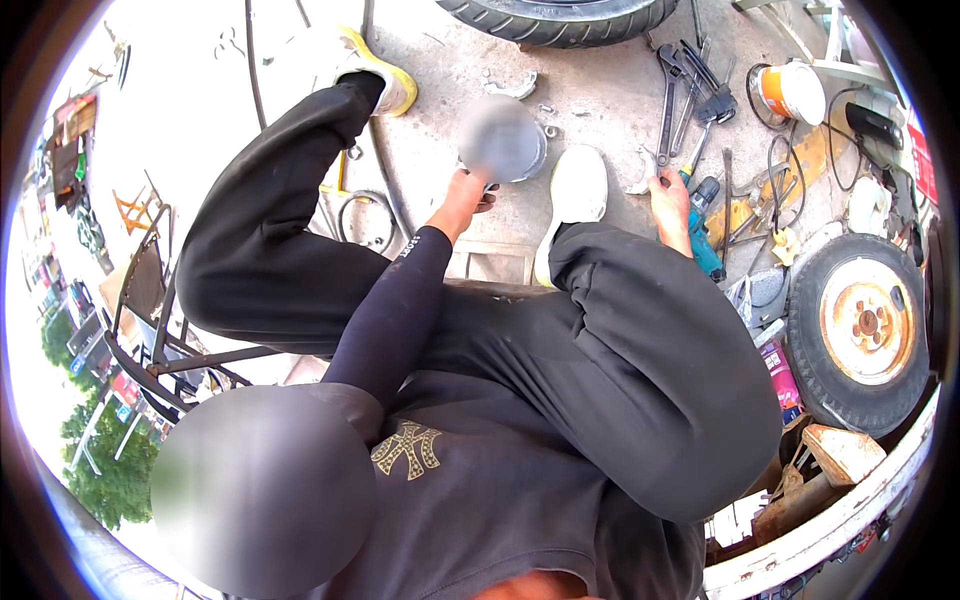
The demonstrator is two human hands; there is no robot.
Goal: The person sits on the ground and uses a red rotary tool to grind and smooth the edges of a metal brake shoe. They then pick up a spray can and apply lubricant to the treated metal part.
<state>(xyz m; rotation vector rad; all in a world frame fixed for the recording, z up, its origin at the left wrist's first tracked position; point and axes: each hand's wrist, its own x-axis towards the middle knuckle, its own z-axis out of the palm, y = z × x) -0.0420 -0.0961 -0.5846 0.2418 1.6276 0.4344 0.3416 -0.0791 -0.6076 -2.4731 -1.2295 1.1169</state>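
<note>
My left hand (pixel 464 204) is closed at the near edge of a round grey metal part (pixel 530 152), much of which is blurred. Over on the right, my right hand (pixel 672 210) is low by the floor with its fingers drawn together. Its fingertips are at the lower end of a long wrench (pixel 667 110), and whether they grip it is unclear. Close to them lie a curved silver metal piece (pixel 638 172), a screwdriver (pixel 692 160) and a teal power drill (pixel 708 228). Another curved silver piece (pixel 512 86) rests beyond the round part, with small metal bits around it.
A tyre (pixel 570 22) lies at the far edge. Pliers and other tools (pixel 712 100), a white-and-orange tub (pixel 792 94) and cables are at the right. A rusty-rimmed wheel (pixel 868 318) stands nearer. My shoes (pixel 578 188) flank the round part; a folding chair (pixel 150 310) is at left.
</note>
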